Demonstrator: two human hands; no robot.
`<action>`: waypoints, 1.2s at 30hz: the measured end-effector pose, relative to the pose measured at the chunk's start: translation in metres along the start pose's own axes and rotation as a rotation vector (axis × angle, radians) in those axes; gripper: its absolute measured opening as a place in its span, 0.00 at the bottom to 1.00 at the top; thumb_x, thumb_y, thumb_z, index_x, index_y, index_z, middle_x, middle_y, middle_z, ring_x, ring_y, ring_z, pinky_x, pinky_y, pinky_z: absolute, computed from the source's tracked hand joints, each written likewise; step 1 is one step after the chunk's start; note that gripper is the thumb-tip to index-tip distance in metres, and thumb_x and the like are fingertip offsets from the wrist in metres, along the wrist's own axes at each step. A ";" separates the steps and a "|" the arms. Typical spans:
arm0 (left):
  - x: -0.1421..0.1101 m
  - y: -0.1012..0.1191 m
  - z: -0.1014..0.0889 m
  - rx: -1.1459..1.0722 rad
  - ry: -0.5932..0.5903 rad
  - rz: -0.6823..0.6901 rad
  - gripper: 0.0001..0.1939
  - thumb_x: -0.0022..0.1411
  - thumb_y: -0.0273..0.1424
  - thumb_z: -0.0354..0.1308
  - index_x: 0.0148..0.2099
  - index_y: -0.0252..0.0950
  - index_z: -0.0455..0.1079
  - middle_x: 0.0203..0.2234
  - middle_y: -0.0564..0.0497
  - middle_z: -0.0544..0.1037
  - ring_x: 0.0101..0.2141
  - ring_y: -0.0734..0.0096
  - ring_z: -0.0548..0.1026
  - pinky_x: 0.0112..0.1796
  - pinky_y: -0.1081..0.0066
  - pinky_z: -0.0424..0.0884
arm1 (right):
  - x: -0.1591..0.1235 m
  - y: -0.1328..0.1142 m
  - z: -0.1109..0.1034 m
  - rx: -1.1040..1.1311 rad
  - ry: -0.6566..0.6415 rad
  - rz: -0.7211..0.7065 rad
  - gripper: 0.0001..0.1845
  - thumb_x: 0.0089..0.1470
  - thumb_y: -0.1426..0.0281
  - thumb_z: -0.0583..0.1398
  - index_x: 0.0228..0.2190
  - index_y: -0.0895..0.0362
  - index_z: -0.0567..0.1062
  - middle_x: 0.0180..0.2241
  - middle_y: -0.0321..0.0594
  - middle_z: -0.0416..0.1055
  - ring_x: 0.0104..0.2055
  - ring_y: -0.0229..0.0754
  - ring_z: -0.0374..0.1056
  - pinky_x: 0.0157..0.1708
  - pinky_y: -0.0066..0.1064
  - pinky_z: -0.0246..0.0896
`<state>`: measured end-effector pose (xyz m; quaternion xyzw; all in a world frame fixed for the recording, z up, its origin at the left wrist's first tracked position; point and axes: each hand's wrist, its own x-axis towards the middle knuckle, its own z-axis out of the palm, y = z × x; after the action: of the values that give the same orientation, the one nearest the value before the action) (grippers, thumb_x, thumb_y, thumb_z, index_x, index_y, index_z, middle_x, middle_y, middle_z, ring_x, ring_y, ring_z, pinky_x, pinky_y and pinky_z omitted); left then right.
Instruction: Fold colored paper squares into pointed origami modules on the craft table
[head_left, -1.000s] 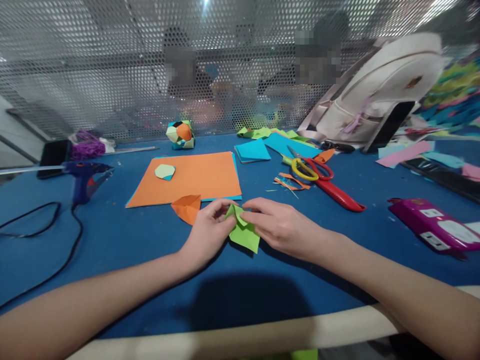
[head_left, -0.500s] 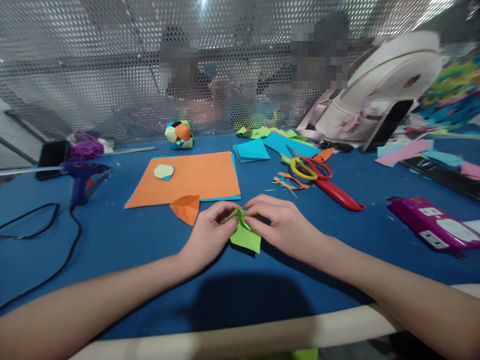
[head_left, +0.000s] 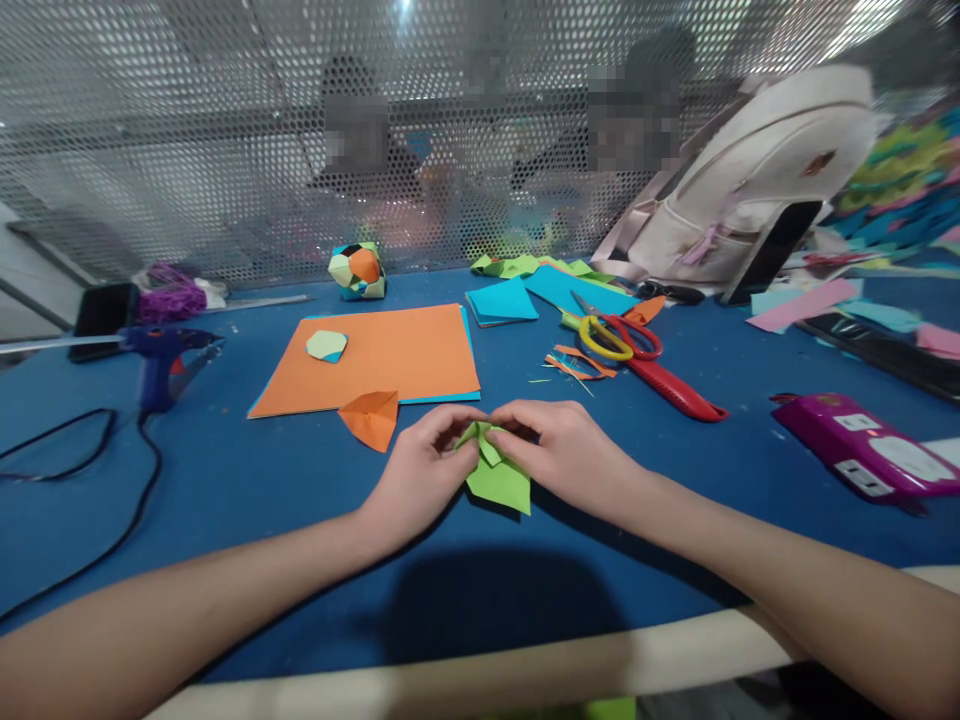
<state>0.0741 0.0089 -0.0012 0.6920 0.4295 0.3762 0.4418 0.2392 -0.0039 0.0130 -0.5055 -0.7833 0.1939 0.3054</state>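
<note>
Between my two hands is a small piece of green paper (head_left: pixel 500 485), partly folded, with creases and a raised flap at its upper part. My left hand (head_left: pixel 427 460) pinches its left edge between thumb and fingers. On the opposite side my right hand (head_left: pixel 555 440) grips the upper right part, thumb pressed on the flap. The far edge of the paper is hidden behind my fingers. Just left of my left hand lies a folded orange paper piece (head_left: pixel 373 418), near a stack of orange sheets (head_left: pixel 405 350) with blue beneath.
Behind stand a folded paper ball (head_left: pixel 357 270), blue paper squares (head_left: pixel 504 301) and scissors (head_left: pixel 622 337) beside a red cutter (head_left: pixel 679 388). A blue glue gun (head_left: pixel 161 360) with its cord is at left. Right are a purple case (head_left: pixel 870 445) and a white backpack (head_left: pixel 757 180).
The green paper has shifted slightly right and toward me, and its flap now lies flatter and wider. Both hands keep their pinch on it.
</note>
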 end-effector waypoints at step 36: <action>0.001 0.011 -0.009 -0.154 0.049 -0.048 0.01 0.50 0.26 0.58 0.28 0.35 0.70 0.26 0.54 0.73 0.27 0.74 0.77 0.28 0.76 0.74 | -0.001 0.002 -0.006 0.021 0.226 -0.259 0.07 0.56 0.75 0.56 0.31 0.57 0.74 0.31 0.37 0.76 0.32 0.35 0.71 0.34 0.25 0.65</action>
<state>0.0693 0.0098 0.0123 0.6362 0.4265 0.4140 0.4919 0.2454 -0.0042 0.0157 -0.4155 -0.8007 0.1029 0.4192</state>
